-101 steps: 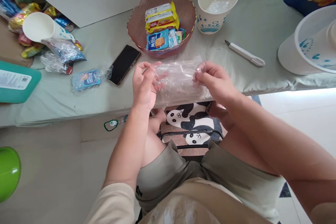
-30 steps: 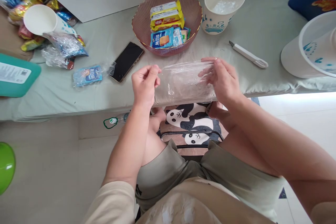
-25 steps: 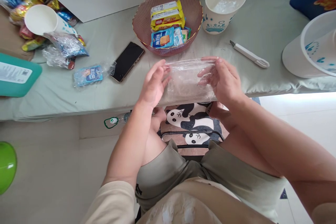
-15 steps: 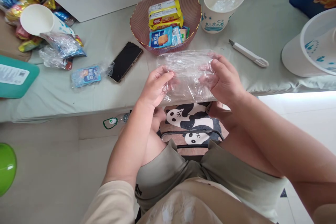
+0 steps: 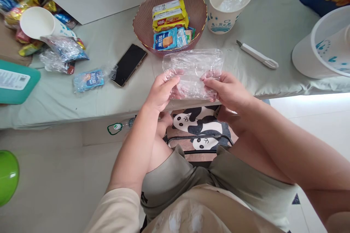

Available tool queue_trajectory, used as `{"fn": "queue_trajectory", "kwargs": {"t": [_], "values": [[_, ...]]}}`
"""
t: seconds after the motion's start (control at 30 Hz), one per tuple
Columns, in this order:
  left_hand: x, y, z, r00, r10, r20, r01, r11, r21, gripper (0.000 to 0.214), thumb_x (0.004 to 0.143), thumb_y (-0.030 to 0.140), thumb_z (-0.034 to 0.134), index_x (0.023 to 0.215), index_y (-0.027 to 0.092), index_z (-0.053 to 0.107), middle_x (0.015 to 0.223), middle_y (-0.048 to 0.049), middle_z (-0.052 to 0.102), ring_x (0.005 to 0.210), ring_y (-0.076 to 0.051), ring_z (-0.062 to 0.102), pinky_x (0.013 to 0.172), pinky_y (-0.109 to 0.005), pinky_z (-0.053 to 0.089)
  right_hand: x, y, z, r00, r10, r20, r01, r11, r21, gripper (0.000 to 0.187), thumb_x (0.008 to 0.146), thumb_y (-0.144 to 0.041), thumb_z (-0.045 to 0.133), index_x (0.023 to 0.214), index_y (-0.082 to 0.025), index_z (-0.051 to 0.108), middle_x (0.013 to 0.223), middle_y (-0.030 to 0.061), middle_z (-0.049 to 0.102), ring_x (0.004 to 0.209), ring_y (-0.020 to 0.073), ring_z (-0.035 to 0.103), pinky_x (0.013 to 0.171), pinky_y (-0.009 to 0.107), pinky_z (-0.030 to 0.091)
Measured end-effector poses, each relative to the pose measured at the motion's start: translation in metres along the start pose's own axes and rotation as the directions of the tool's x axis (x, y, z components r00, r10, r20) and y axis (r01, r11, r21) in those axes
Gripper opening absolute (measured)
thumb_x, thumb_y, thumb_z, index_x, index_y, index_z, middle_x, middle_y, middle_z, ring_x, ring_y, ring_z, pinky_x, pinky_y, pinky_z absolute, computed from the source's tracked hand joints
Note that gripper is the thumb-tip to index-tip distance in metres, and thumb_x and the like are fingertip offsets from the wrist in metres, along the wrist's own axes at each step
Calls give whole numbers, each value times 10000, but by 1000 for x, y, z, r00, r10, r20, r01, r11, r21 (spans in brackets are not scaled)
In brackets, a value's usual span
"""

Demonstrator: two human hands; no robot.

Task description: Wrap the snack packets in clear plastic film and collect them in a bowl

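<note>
Between my hands is a crinkled clear plastic bag (image 5: 193,62), held near the front edge of the cloth-covered surface. My left hand (image 5: 164,89) grips its left side, thumb on top and fingers showing through the film. On the right side my right hand (image 5: 228,87) pinches it the same way. Just beyond the bag stands a pink ribbed bowl (image 5: 143,18) with a gold rim. It holds yellow snack packs (image 5: 169,16) and a blue snack packet (image 5: 165,39). A white utility knife (image 5: 258,55) lies to the right, its blade tip exposed.
A paper cup (image 5: 222,18) with clear plastic inside stands behind the knife; a larger white bucket (image 5: 306,58) is at far right. Left of the bowl lie a phone (image 5: 129,64) and a wrapped blue packet (image 5: 91,79). Another cup (image 5: 38,22) lies tipped among wrappers.
My right hand has come down and inward along the bag's right side, now pinching it lower. The bag is folded shorter at its near edge. My left hand keeps its hold.
</note>
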State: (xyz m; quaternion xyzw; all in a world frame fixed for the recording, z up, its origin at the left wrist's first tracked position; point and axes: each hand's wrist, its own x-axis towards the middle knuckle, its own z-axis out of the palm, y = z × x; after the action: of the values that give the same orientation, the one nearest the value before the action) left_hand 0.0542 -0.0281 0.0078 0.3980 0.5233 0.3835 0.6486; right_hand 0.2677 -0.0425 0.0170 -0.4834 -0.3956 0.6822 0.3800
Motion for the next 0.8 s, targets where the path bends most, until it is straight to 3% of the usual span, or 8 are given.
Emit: {"fn": "queue_trajectory", "kwargs": {"t": [0.1,0.2,0.3,0.4,0.53,0.63,0.73,0.8], "values": [[-1,2,-2,1000,12,17,-12,1000,-15,343,760,332,755,1079,221,700,541,61,619,449,-148,670,389,-200,445,0,-2,0,998,-62,-31,63,998,31,297,780,-353,777,1028,-233,666,494,-107,451,398,77,378,366,230,296],[-2,4,-4,999,15,33,-13,997,-77,301,717,344,745,986,221,686,527,59,621,430,-137,650,371,-196,429,0,-5,1,995,-92,-40,95,992,78,332,817,-351,716,1132,-290,633,483,-120,425,387,90,375,394,242,312],[-3,6,-7,999,4,33,0,991,-134,304,698,406,769,928,240,660,517,60,615,412,-138,634,355,-203,419,0,-7,0,995,-97,-27,100,988,117,184,812,-369,680,940,-268,595,485,-94,460,382,91,380,419,260,336],[-4,7,-9,997,46,66,-39,993,-114,439,655,451,844,1008,268,659,571,55,669,412,-151,647,345,-214,412,0,-6,-1,993,-117,-3,116,983,143,206,756,-368,689,760,-257,515,483,-50,516,409,111,444,443,278,376],[-4,6,-9,996,77,43,-73,993,-88,431,650,473,851,964,256,650,579,51,675,388,-135,625,320,-204,371,2,-2,-1,990,-134,39,129,985,111,220,781,-443,683,847,-264,572,498,-54,538,430,132,488,451,278,384],[-2,7,-10,997,70,10,-69,992,-104,353,669,473,813,867,244,632,561,44,657,416,-125,628,345,-196,402,5,0,-1,985,-171,-20,172,978,121,214,788,-416,687,885,-260,576,511,-67,506,432,120,473,460,262,363],[-1,10,-13,998,34,44,-29,993,-113,373,763,592,721,849,236,646,626,4,681,547,-158,702,420,-214,492,5,-1,-2,978,-197,-64,203,974,104,273,780,-513,669,802,-254,585,573,-30,522,492,134,508,481,286,404],[1,12,-13,999,22,49,-16,995,-101,436,825,661,636,810,227,657,693,-28,694,625,-175,720,455,-235,524,3,-3,-3,973,-218,-71,217,976,-19,399,833,-631,595,731,-246,603,592,-2,518,529,142,511,502,302,420]]}}
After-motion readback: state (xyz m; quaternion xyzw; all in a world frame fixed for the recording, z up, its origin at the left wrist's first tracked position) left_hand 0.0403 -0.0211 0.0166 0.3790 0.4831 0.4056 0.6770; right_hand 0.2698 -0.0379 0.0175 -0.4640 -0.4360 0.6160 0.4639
